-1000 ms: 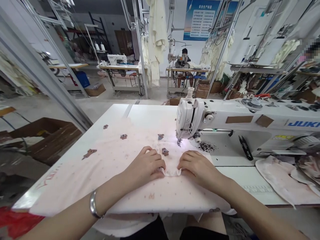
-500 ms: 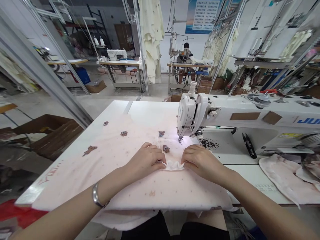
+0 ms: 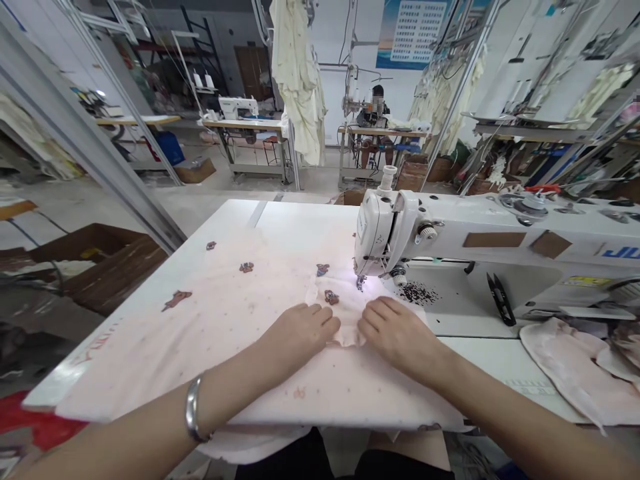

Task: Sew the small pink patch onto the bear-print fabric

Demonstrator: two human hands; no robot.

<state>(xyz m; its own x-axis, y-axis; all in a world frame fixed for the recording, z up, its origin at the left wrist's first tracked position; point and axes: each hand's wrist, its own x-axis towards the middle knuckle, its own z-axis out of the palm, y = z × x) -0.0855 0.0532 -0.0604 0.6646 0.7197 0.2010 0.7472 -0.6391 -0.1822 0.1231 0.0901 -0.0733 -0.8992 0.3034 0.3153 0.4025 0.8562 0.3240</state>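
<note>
Pale pink printed fabric (image 3: 210, 360) with small bear figures spreads over the white sewing table and hangs past its front edge. My left hand (image 3: 307, 333), a silver bangle on its wrist, has its fingers curled on a small gathered piece of the fabric. My right hand (image 3: 395, 333) grips the other side of that gathered part, a short gap from my left. Both thumbs are mostly hidden. Just beyond the hands, the white sewing machine (image 3: 380, 233) has its lit presser foot (image 3: 361, 283) over the fabric.
Black thread snips (image 3: 501, 299) lie on the machine bed beside scattered black bits (image 3: 419, 293). More pink pieces (image 3: 585, 373) lie at the right. A metal post (image 3: 95, 140) and cardboard box (image 3: 100, 267) stand left. A person (image 3: 377, 107) sits at a machine behind.
My hands have drawn slightly toward me and rolled over the gathered edge, so less of the white ruffle shows between them. The view has shifted slightly.
</note>
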